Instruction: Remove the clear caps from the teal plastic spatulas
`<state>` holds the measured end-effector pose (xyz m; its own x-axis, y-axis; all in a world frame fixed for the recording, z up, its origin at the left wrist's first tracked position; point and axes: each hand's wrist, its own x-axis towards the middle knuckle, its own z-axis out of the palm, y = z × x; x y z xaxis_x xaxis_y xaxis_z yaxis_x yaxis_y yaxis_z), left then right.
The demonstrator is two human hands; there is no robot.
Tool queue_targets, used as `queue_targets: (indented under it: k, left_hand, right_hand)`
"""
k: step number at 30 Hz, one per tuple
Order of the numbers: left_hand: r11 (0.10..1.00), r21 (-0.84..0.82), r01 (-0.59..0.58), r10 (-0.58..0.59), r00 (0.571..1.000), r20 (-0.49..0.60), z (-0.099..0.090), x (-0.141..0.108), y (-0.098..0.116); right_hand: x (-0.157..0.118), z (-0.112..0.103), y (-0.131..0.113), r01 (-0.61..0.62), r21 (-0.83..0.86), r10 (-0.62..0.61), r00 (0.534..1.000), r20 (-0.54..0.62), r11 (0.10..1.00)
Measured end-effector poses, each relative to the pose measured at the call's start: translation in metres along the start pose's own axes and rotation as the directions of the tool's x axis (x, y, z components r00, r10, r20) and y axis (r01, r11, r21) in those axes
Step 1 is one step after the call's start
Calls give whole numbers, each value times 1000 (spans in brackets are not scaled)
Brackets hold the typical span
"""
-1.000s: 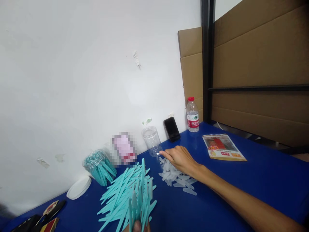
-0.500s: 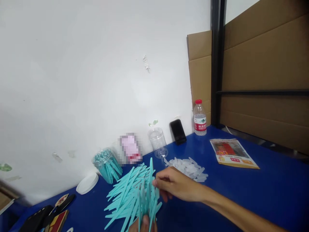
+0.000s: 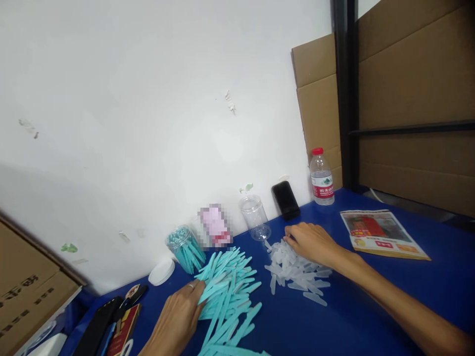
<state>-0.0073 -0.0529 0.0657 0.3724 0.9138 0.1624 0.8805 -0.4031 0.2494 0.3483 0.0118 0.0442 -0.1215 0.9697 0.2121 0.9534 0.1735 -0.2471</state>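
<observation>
A heap of thin turquoise plastic sticks with tapered ends, like eyebrow razors, spreads over the blue table. My left hand, wearing a ring, lies at its left side, fingers curled around some sticks with the fingertips partly hidden. To the right is a pile of small translucent white plastic pieces. My right hand is over the far side of that pile, its fingers bent and drawn together. Whatever they pinch is hidden. Behind the turquoise heap, a clear jar holds many upright turquoise sticks.
Along the wall stand an empty clear jar, a black phone-like object and a water bottle. A white lid lies by the filled jar. A printed packet is at right, a cardboard box at left.
My right hand has gone from the turquoise sticks to the white pieces. The upright bunch in my left hand now lies lower, and that hand is at the heap's left side. The view has shifted.
</observation>
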Motion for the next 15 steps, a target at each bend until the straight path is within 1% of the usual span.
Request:
queue_targets:
  k: [1,3,7,10,12,13,15]
  left_hand:
    - [992,109,-57,55,998,26,-2,3,-7]
    - [960,244,-141,134,990,45,0,6,-17]
    - [895,373,-245,240,969,61,7,10,-26]
    - [857,416,-305,323,946,29,3,14,-25]
    - [853,421,-308,332,943,18,-9,16,-20]
    - [863,409,-295,316,949,18,-17,17,-17]
    - [913,341,-224,234,972,13,-32,19,-10]
  right_hand:
    - [-1,0,-2,9,1,-9,1000,4,1000]
    - [-2,-1,-5,12,1,-12,1000,-2,1000]
    - [-2,0,-6,6,-29,-6,1000,-9,1000]
    - [0,2,-3,-3,-36,2,1000,-3,999]
    - [1,4,-1,-11,-42,11,1000,0,999]
    - [1,4,0,-13,-46,13,1000,1,999]
    - [2,4,1,-14,-55,14,1000,13,998]
